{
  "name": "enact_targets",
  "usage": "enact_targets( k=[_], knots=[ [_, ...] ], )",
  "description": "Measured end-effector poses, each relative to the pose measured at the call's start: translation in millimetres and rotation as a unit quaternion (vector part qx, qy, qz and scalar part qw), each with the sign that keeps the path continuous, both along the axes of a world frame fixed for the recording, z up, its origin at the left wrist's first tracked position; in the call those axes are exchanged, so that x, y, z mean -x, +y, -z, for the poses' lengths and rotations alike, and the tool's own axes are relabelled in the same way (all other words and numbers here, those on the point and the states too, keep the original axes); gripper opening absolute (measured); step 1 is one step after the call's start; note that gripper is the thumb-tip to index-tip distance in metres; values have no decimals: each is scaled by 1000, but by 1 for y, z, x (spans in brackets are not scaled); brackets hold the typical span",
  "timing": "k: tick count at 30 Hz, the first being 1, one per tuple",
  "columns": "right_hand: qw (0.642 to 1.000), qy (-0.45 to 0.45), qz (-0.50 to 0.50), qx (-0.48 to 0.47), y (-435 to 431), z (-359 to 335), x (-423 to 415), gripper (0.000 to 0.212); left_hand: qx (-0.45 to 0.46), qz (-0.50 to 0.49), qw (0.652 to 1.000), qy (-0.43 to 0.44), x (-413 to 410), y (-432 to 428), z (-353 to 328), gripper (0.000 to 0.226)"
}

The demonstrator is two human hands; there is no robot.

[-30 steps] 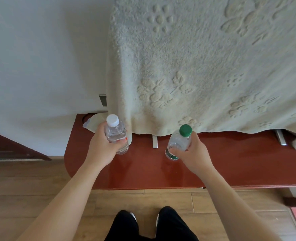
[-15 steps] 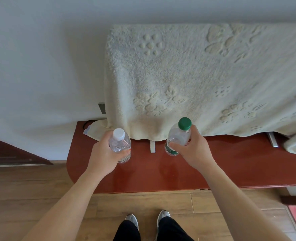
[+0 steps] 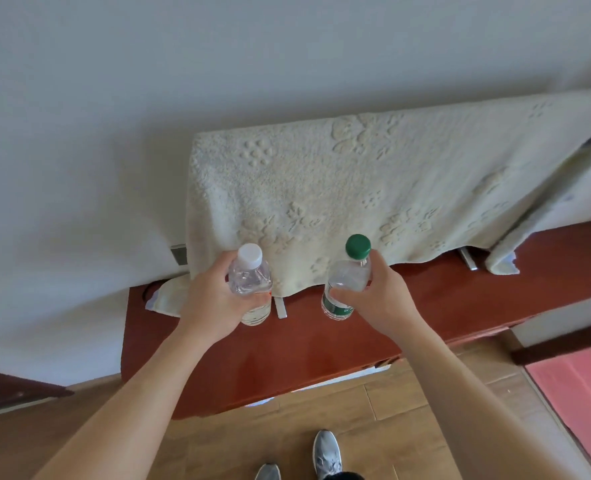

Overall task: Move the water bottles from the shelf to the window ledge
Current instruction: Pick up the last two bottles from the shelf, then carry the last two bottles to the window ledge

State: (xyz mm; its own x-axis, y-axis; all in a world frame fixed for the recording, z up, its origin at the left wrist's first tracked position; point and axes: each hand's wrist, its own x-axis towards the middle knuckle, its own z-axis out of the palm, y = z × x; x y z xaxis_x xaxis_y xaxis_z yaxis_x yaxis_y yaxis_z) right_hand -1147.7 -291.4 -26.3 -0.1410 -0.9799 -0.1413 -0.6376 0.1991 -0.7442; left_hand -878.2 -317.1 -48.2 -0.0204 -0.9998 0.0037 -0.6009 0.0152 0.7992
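Bottles are already in hand, one each: the left hand (image 3: 214,303) wraps the white-capped bottle (image 3: 250,285), the right hand (image 3: 373,296) wraps the green-capped bottle (image 3: 347,282). Both stand roughly upright, caps tipped slightly away from the person, side by side and apart. Whether their bases touch the red-brown shelf (image 3: 287,358) below or are just lifted is hard to tell. Right behind the hands hangs a cream towel (image 3: 356,188) against a pale wall (image 3: 114,98); wooden floor (image 3: 322,410) lies nearer the person. No window ledge shows.
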Motion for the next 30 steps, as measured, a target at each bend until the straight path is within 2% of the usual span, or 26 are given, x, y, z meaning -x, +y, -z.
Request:
enact_targets(
  k=[5, 11, 18, 30],
  knots=[
    [997, -4, 73, 19, 35, -16, 6, 68, 39, 71, 997, 8, 17, -3, -21, 57],
    [980, -14, 196, 27, 94, -31, 18, 64, 59, 184, 981, 26, 53, 1, -40, 54],
    [949, -10, 312, 54, 169, -52, 59, 59, 108, 313, 943, 29, 127, 24, -60, 67],
    [893, -7, 438, 102, 324, -64, 154, 57, 149, 469, 870, 31, 289, 135, -85, 65]
  ],
)
